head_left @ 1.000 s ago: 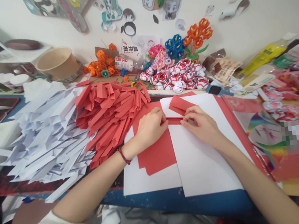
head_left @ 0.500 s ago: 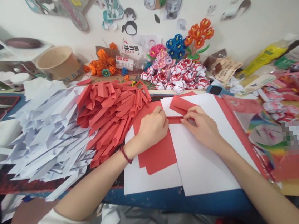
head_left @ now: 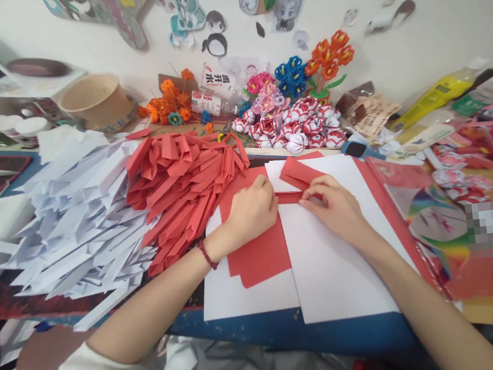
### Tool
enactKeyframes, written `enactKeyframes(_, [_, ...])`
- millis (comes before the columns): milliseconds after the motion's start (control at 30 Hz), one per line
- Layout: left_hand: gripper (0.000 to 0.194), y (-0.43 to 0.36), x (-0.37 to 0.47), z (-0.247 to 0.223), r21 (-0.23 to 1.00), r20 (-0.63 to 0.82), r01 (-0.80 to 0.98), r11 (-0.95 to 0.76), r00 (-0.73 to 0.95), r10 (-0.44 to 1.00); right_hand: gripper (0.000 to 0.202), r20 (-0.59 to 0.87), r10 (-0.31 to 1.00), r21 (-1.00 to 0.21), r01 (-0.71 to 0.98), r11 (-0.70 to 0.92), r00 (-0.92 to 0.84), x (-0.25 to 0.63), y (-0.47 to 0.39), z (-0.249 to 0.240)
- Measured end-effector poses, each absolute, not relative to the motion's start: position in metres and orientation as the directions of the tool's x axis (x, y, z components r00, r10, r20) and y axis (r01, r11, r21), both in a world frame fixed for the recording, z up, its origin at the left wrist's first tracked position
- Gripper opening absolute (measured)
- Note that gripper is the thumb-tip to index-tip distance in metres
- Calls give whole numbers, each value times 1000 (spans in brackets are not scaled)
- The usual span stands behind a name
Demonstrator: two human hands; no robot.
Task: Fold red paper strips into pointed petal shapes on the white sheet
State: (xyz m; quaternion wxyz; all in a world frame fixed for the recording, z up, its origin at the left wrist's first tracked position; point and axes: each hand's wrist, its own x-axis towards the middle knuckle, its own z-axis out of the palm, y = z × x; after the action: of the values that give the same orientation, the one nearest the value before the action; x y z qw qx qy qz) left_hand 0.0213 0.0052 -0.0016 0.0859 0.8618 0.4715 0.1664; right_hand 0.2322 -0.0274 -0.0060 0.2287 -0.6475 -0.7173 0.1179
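Observation:
A narrow folded red paper strip spans the gap between my hands, over white sheets. My left hand is closed on the strip's left end, its fingers curled in. At the other end my right hand pinches the strip between thumb and fingertips. Just above lies a loose red folded piece. Under my left hand are red sheets, and a large white sheet lies below my right hand. Folded red strips are heaped to the left of my left hand.
Folded white strips pile up farther left. Red-and-white paper flowers line the back, near orange flowers and a round tan tub. A yellow bottle and a plastic packet are on the right.
My right hand has shifted very slightly at the strip's right end. My left hand and the piles look the same.

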Motion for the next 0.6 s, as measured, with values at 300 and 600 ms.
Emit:
enactKeyframes(300, [19,4,22,1,295,162,803,-517,492,856,17,127,992,-429,901,65,-11,227,-27,-4])
enactKeyframes(600, [18,1,26,4,278,136,836,-474,454,881,15,135,990,-345,939,-3,52,221,-26,-6])
